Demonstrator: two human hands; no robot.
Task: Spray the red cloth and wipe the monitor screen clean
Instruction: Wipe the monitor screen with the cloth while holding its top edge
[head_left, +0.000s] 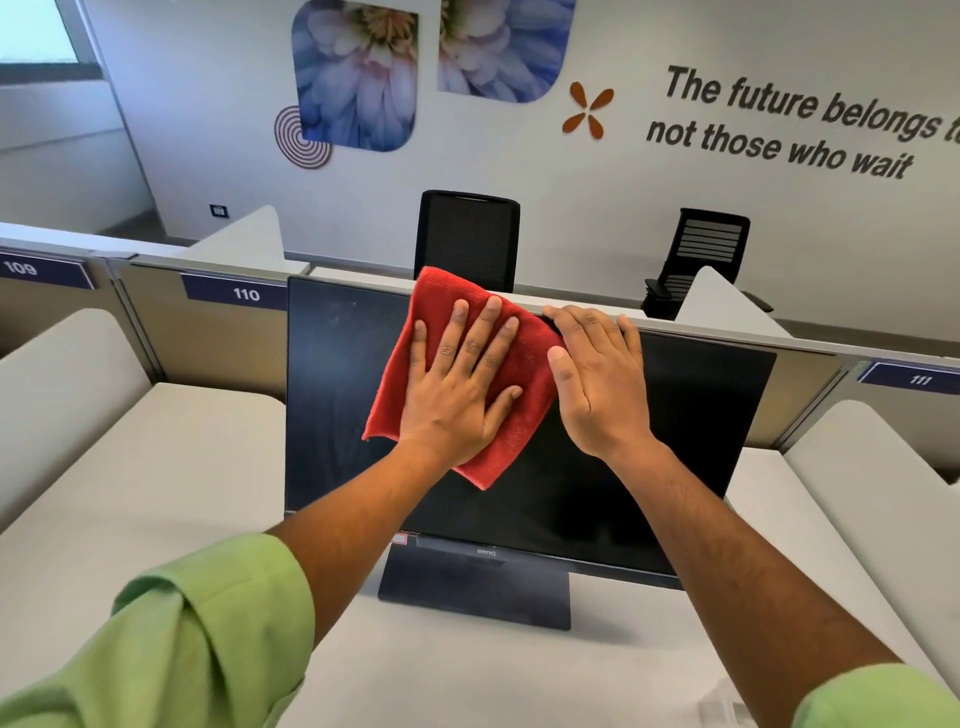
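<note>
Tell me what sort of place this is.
Most likely an open-plan office. Numbered desk dividers, such as the 110 label, separate the workstations; a monitor stands on the desk; office chairs sit beyond, under a motivational wall slogan.

"benq" on monitor (519, 415); "109", "110", "111" on partition plates (236, 293); wall slogan (789, 124)
</note>
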